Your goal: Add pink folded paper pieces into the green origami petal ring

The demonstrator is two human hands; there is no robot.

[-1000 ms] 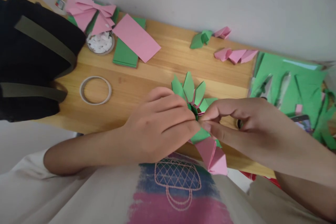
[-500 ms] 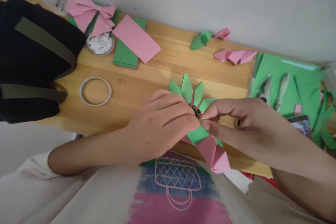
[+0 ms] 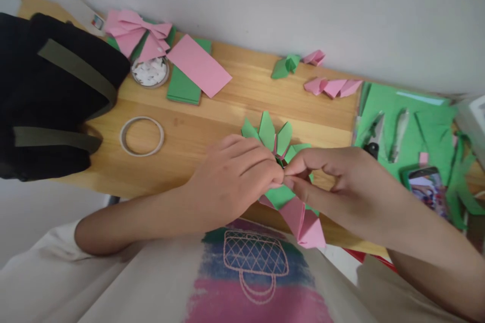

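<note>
A folded paper flower with green petals and pink outer folds [image 3: 267, 130] is held between my hands, just above the table's front edge. My left hand [image 3: 238, 181] is closed over its left side and hides much of it. Thumb and forefinger of my right hand [image 3: 322, 181] pinch at the flower's middle, against the left fingertips. Whatever the right fingertips grip there is too hidden to make out. A pink folded piece [image 3: 303, 222] sticks out from the flower's lower right, toward my shirt.
A roll of tape [image 3: 141, 136] lies at left near a black bag [image 3: 53, 106]. Behind are a dish of white scraps [image 3: 150, 71], pink sheets [image 3: 200, 65] and folded pieces [image 3: 333, 87]. Scissors [image 3: 375, 136], a cutter knife [image 3: 399, 133] and a phone [image 3: 426, 189] lie at right.
The view has shifted slightly, so more of the phone shows at right. Both hands keep their hold on the flower, the right fingertips still pinched at its middle.
</note>
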